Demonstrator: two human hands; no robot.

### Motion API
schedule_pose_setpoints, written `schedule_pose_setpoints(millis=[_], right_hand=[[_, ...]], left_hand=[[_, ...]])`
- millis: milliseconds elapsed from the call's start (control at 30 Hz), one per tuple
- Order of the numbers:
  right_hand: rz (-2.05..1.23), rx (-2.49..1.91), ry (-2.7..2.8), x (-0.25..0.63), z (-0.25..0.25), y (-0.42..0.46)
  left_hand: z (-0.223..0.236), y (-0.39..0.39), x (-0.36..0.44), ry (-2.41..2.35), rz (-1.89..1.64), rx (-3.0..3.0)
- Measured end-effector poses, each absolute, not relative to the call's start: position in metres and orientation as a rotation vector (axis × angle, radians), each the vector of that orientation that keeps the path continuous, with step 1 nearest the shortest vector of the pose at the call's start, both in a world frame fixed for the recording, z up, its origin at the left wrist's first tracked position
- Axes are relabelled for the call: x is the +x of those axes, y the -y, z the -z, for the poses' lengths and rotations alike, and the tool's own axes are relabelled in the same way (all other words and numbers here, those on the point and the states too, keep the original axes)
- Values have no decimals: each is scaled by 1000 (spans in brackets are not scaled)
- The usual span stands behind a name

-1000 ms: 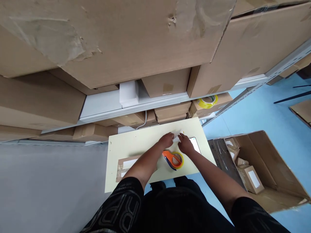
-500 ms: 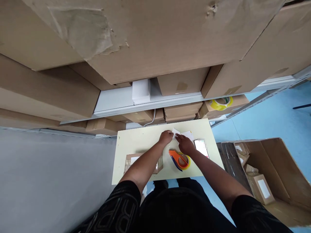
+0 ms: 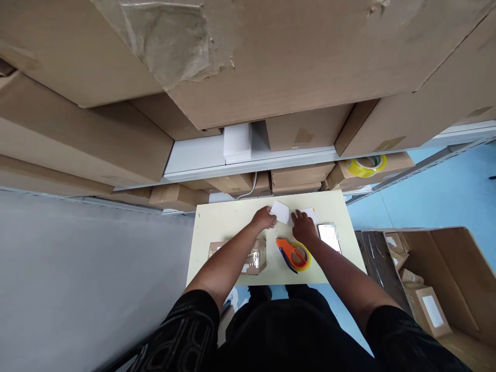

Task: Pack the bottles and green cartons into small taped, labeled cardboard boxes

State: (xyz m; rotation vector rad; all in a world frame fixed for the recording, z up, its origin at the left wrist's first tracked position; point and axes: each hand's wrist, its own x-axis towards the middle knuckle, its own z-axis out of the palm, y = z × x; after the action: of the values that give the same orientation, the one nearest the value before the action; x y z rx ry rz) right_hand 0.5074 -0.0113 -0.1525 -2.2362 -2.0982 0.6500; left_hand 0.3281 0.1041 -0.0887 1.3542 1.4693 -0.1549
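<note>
My left hand (image 3: 264,218) pinches the edge of a small white paper slip (image 3: 280,212) above the far part of the cream table (image 3: 217,219). To its right, my right hand (image 3: 304,226) lies with fingers stretched over a white sheet (image 3: 311,212), its fingertips touching the sheet. Just in front of my right hand lies an orange tape dispenser (image 3: 292,254) with a yellow-edged roll. A taped cardboard box (image 3: 258,257) sits on the table, partly hidden beneath my left forearm. Right of my right hand is a phone (image 3: 329,237) with a lit screen.
Shelves (image 3: 201,155) with large cardboard boxes (image 3: 290,57) overhang the table's far side. A yellow tape roll (image 3: 366,165) rests on a lower box. At the right stands a big open carton (image 3: 449,268) with several small boxes inside. A grey wall (image 3: 89,279) bounds the left.
My left hand has drawn the white slip left, away from my right hand, so more of the slip shows. My right hand has let it go. The whole view has shifted slightly.
</note>
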Motion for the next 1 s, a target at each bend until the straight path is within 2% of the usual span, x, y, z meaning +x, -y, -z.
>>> schedule_pose_setpoints(millis=[433,633,1000], right_hand=[[-647,-2400,2136,492,150,4],[-549,-2459,2230,488,149,5],[-591,-2470,2148,485,146,4]], left_hand=[[90,-111,307,-1606,173,1620],[93,-108,307,-1598,164,1465],[99,-110,322,-1583,156,1314]])
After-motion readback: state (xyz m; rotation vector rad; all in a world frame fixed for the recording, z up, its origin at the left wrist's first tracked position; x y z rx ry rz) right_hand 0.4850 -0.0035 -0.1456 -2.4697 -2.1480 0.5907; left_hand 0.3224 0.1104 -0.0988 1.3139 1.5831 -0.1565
